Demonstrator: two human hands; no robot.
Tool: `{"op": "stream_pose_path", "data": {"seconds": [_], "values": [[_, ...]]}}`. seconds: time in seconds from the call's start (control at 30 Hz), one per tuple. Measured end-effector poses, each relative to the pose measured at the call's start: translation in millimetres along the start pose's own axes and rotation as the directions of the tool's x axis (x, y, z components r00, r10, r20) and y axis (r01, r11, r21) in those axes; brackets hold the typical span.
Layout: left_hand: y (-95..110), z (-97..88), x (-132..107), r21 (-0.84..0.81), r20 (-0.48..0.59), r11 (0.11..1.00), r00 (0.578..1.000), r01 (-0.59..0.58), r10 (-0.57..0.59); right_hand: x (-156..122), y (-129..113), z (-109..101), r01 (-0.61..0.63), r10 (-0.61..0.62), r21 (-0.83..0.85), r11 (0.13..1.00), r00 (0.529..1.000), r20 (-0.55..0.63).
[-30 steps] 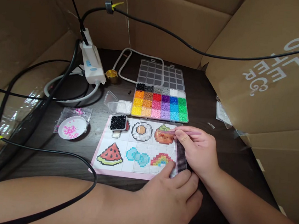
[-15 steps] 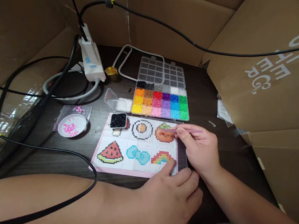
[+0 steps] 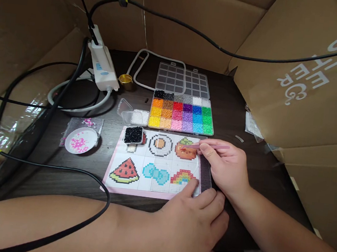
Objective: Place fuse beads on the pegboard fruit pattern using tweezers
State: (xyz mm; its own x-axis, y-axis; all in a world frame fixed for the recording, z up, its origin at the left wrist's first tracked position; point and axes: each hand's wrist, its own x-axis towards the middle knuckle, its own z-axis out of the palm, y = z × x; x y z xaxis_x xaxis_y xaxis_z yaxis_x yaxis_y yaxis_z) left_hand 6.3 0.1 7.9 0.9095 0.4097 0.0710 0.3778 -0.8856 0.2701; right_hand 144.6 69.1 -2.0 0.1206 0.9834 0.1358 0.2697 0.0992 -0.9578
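My right hand [image 3: 227, 164] is closed in a pinch around pink tweezers [image 3: 214, 147]. Their tips touch or hover over the orange fruit picture [image 3: 185, 152] with green leaves; whether a bead sits between them is too small to tell. A clear pegboard [image 3: 160, 187] lies over the right part of a printed pattern sheet [image 3: 126, 154]. My left hand [image 3: 197, 221] rests at the board's lower right, index finger stretched onto it by the rainbow picture [image 3: 181, 177], the other fingers loosely bent. A small tub of black beads [image 3: 133, 134] stands on the sheet's upper left.
Behind the sheet stands an open bead case [image 3: 182, 113] with many colours. Beside it is an open box of white beads [image 3: 139, 117]. A white dish [image 3: 81, 141] of pink and white beads, a gold cup [image 3: 125, 81], a power strip [image 3: 104, 67] and black cables lie leftward. Cardboard walls surround the table.
Both hands and the tweezers stay almost in place. The tweezers shift only very slightly; the whole view has moved a touch.
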Motion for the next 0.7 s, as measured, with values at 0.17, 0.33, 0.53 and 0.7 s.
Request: {"op": "stream_pose_path", "data": {"seconds": [0.17,0.33,0.53,0.7], "values": [[0.1,1.5,0.7,-0.007,-0.003,1.000,1.000,0.000,0.000,0.3,0.9,-1.2,0.037,-0.036,-0.034,0.999,0.999,0.019],[-0.3,1.1,1.7,0.006,0.001,1.000,1.000,0.000,0.000,0.0,0.5,-1.0,0.037,-0.037,-0.028,0.999,0.999,0.003],[0.0,0.7,0.2,0.007,-0.001,1.000,1.000,0.004,-0.004,0.2,-0.8,-0.6,0.026,-0.026,-0.031,0.999,1.000,0.010],[0.6,1.5,-0.1,0.009,0.001,1.000,1.000,0.001,-0.001,-0.1,-0.8,-0.4,0.024,-0.024,-0.028,0.999,1.000,0.005]]}}
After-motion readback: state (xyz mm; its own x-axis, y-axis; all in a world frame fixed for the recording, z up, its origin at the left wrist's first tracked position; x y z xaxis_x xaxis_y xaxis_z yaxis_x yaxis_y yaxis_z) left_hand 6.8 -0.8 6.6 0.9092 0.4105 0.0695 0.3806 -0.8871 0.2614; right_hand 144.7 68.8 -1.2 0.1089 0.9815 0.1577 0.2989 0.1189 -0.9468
